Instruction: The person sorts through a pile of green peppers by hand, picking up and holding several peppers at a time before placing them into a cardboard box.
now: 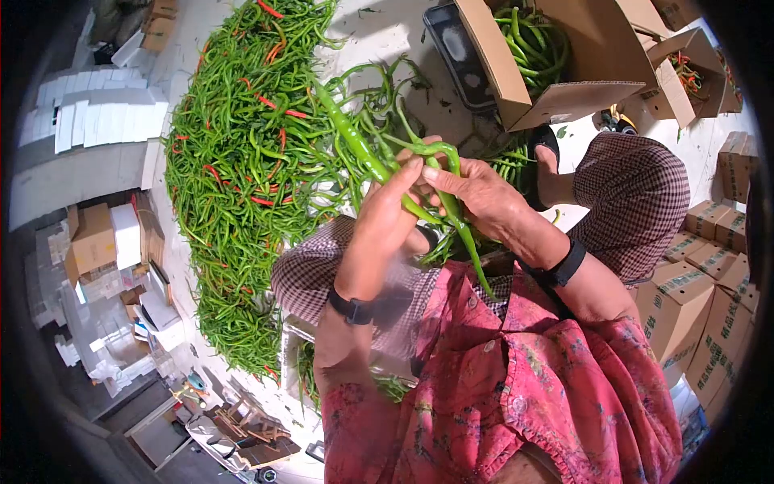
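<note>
Both my hands meet in front of my lap, fingers closed on long green chili peppers. In my left hand point(393, 211) is a thick straight green pepper point(351, 135), its far end pointing up and left. My right hand point(476, 194) pinches curved green peppers point(463, 231), one with its thin tip hanging down toward my shirt. The fingertips of the two hands nearly touch, and they hide parts of the peppers. A large heap of green peppers point(242, 177) with some red ones lies on the floor beyond my left hand.
An open cardboard box point(556, 101) holding green peppers stands ahead on the right, beside a dark tray point(458, 55). Another open box point(685, 81) with peppers is farther right. Closed cartons point(677, 302) are stacked at the right. A crate point(292, 355) stands by my left leg.
</note>
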Available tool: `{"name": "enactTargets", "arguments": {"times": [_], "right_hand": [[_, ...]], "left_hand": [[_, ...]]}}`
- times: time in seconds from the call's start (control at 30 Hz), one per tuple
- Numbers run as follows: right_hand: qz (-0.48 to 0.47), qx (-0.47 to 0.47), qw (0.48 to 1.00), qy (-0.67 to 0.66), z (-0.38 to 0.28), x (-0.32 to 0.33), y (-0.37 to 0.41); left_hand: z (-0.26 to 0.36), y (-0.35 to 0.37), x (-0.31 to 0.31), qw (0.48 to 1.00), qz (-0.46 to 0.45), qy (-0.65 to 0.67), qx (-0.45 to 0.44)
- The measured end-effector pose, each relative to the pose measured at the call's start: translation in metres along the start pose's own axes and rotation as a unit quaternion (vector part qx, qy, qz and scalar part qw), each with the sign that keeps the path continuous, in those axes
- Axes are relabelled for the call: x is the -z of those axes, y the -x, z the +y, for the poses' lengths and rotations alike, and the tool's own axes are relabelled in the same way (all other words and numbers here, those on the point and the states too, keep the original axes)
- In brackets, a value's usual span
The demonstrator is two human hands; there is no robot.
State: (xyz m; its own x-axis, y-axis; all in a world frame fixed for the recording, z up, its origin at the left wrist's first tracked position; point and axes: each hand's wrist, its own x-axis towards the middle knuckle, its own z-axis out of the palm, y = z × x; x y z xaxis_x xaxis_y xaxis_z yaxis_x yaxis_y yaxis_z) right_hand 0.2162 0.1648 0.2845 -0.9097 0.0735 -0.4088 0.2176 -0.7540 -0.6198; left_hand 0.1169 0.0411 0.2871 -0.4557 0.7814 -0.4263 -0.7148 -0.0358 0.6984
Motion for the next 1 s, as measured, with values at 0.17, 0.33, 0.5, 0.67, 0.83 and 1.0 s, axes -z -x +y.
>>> {"name": "enactTargets", "arguments": {"times": [0.17, 0.33, 0.5, 0.67, 0.83, 1.0], "right_hand": [[-0.011, -0.033, 0.999, -0.014, 0.004, 0.009, 0.000], [-0.046, -0.088, 0.995, -0.023, -0.011, 0.007, 0.008], [-0.019, -0.061, 0.996, 0.059, -0.008, 0.030, 0.013], [0.090, 0.071, 0.916, 0.385, -0.020, 0.062, 0.017], [0.161, 0.338, 0.725, 0.579, -0.006, 0.040, 0.023], [0.062, 0.161, 0.869, 0.463, 0.008, 0.012, 0.012]], "left_hand": [[-0.010, -0.003, 0.006, 0.998, 0.003, 0.054, 0.021], [-0.006, -0.001, 0.006, 0.999, 0.036, 0.017, 0.008], [0.006, -0.003, 0.008, 0.999, 0.009, 0.041, -0.029], [0.006, 0.000, 0.012, 0.999, 0.030, 0.017, 0.005], [-0.001, -0.003, 0.000, 1.000, 0.000, 0.008, 0.010], [-0.004, -0.005, -0.009, 1.000, 0.006, 0.023, 0.000]]}}
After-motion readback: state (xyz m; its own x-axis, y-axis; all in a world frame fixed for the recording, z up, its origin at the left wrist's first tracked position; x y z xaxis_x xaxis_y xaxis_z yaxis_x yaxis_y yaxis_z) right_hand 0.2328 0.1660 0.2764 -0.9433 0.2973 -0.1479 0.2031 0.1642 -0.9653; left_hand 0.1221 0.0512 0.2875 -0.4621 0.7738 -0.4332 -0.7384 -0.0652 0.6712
